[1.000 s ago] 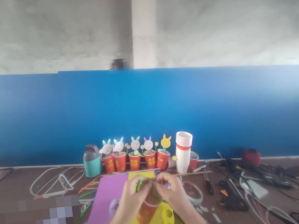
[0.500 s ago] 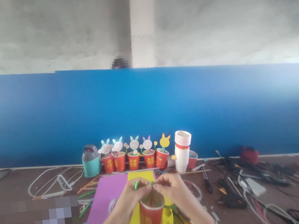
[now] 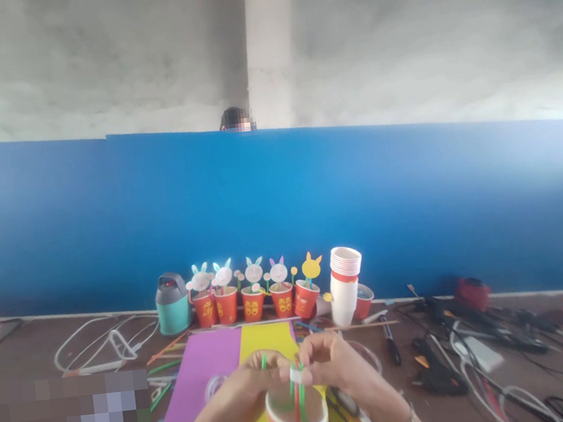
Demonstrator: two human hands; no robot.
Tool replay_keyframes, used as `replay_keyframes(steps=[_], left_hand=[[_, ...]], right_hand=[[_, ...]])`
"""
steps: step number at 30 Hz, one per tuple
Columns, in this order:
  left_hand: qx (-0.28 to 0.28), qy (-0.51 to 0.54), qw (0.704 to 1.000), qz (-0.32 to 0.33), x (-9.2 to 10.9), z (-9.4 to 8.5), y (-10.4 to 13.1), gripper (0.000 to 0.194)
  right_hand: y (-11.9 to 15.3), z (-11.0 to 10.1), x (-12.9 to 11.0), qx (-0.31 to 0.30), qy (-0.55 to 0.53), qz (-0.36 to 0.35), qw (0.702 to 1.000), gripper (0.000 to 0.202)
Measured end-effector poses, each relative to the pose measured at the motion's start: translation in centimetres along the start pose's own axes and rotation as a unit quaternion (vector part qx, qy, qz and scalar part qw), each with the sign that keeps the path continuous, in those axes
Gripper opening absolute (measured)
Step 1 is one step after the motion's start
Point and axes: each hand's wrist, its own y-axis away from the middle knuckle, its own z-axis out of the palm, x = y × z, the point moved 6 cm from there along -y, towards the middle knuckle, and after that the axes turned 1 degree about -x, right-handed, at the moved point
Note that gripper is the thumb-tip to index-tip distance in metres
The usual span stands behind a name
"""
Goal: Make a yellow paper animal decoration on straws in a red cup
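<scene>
A red paper cup (image 3: 297, 419) with a white rim stands below my hands, close to me. Green and red straws (image 3: 297, 401) rise together out of it. Around their upper part sits a small white strip (image 3: 295, 375), maybe tape. My left hand (image 3: 259, 382) pinches the strip and straws from the left, and a green straw tip (image 3: 264, 361) pokes up behind its fingers. From the right, the thumb and fingertips of my right hand (image 3: 330, 365) close on the same spot. The fingers partly cover the straw tops.
Several red cups (image 3: 254, 304) with paper rabbit heads line the back, beside a stack of white cups (image 3: 344, 291) and a teal container (image 3: 172, 304). Purple (image 3: 199, 381) and yellow sheets (image 3: 262, 340) lie underneath. Black-handled scissors (image 3: 339, 413), a marker (image 3: 390, 340), a glue gun (image 3: 436, 369) and cables are at right.
The cup sits lower and slightly further right, showing more of the straws. A white strip now shows between my fingertips. The head beyond the blue partition has shifted right.
</scene>
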Motion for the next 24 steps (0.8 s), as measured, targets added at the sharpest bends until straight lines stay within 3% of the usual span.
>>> replay_keyframes(steps=[6,14,20,24], left_hand=[[0.025,0.033,0.999,-0.028,-0.8,0.4,0.2,0.041],[0.031,-0.02,0.998,0.046,0.6,-0.1,-0.8,0.03],[-0.017,-0.069,0.997,0.027,0.4,0.7,-0.9,0.023],[0.074,-0.152,0.985,0.027,0.0,-0.6,-1.5,0.018]], right_hand=[[-0.5,0.7,0.5,-0.044,-0.042,-0.034,0.998,0.042],[-1.4,-1.4,1.0,0.036,-0.009,-0.014,0.999,0.043],[-1.7,-2.3,1.8,0.062,0.031,-0.026,0.997,0.041],[-2.0,-3.0,2.0,0.097,0.138,-0.02,0.986,0.035]])
